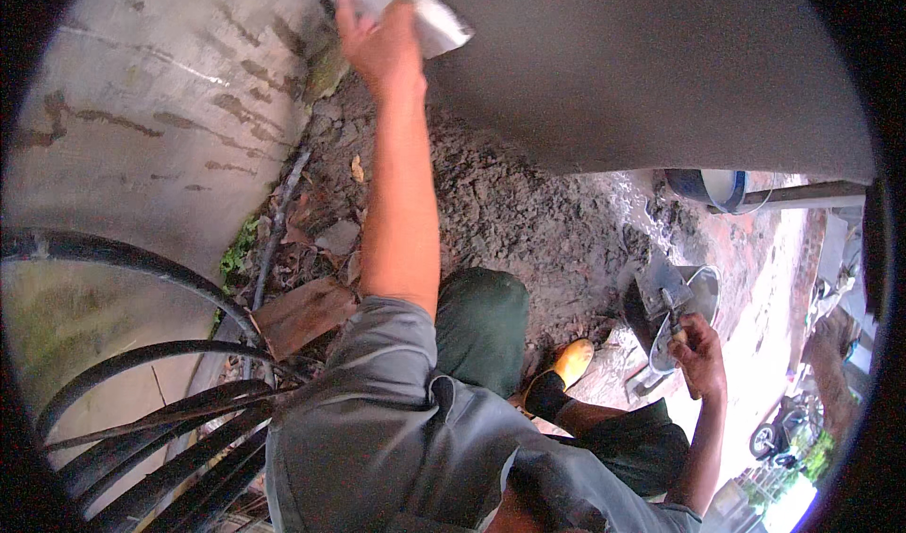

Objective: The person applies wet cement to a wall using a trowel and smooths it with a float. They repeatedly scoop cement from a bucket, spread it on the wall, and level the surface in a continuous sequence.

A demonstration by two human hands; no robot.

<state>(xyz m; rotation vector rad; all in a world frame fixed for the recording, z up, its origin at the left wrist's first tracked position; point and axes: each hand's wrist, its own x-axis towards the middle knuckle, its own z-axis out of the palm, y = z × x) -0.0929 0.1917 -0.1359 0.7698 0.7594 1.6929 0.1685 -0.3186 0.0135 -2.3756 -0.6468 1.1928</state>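
Note:
My left hand grips a flat, light metal float against the dark grey rendered surface at the top of the view. Low on the right, my right hand is closed on the handle of a pointed trowel, whose blade is over a grey bucket. The bucket's contents are partly hidden by the blade and hand.
A stained concrete wall rises at left, with black pipes below it. Muddy soil and a brown board lie beneath me. A blue-rimmed bucket stands at right; a wheeled vehicle is farther off.

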